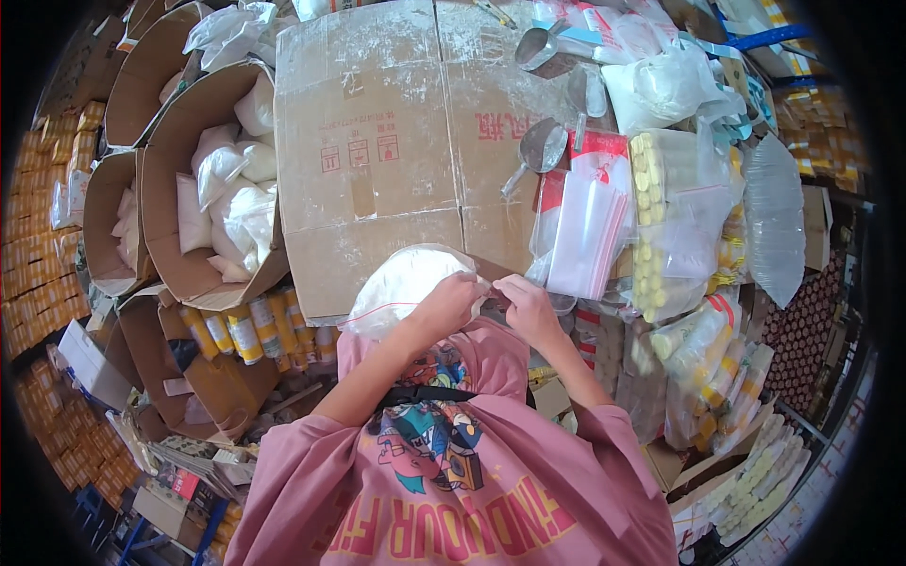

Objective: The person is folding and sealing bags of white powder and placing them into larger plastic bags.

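A clear zip-lock bag full of white powder rests at the near edge of the cardboard-covered table, against my body. Its red seal line runs along the side towards me. My left hand lies over the bag's right part, its fingers pinching the plastic edge. Close beside it, my right hand pinches the same edge between thumb and forefinger. The fingertips of both hands almost meet, and they hide the plastic between them.
Flattened cardboard dusted with powder covers the tabletop. At left, an open carton holds several filled bags. Metal scoops lie to the right, near a stack of empty zip-lock bags, packed yellowish rolls and a white powder sack.
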Tool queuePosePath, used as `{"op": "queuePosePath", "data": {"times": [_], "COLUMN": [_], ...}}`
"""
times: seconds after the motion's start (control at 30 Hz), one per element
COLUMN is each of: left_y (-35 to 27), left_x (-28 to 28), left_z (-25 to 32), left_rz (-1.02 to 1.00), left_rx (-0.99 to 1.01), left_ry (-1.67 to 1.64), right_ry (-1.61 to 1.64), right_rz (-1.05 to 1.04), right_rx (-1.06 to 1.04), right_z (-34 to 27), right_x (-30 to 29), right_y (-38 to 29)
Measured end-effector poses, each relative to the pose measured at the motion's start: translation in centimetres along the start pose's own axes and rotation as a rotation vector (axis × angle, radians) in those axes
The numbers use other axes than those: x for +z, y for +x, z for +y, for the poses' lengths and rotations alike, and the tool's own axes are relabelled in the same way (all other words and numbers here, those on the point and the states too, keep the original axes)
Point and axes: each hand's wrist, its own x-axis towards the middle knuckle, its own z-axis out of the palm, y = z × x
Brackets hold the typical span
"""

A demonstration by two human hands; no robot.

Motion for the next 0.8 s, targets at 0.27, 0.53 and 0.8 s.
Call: {"op": "queuePosePath", "data": {"times": [0.27,0.53,0.8], "left_y": [0.4,-0.3,0.0], "left_x": [-1.7,-1.9,-1.8], "left_z": [1.6,0.7,0.5], "left_rz": [-0.018,0.24,0.176], "left_rx": [0.016,-0.296,-0.263], "left_ry": [0.198,-0.336,-0.188], "right_ry": [0.023,0.101,0.313], "right_rz": [0.128,0.177,0.126], "right_rx": [-0.063,0.073,0.261], "right_z": [-0.7,-0.4,-0.7], "right_x": [0.2,0.4,0.5], "right_y": [0.5,1.3,1.4]}}
